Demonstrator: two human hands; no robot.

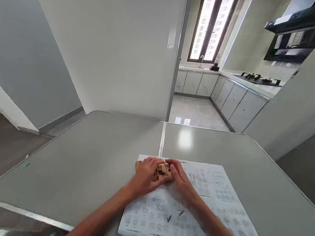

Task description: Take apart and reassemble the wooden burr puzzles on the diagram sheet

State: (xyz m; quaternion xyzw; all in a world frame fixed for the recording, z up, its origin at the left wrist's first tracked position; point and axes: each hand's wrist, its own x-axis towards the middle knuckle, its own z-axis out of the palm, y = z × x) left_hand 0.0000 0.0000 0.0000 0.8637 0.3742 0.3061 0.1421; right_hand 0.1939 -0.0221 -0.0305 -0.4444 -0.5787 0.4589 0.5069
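- One printed sheet [141,226] lies nearest, flat on the tabletop [61,182].
- At its far-left corner, the left hand's [146,174] grip spans a wooden piece [163,170]; the right hand [180,176] meets its right side, whether closed I cannot tell.
- Two-handed adjusting seems underway; the next move calls for steady fingertips.
- Beyond stands a kitchen window [198,27].
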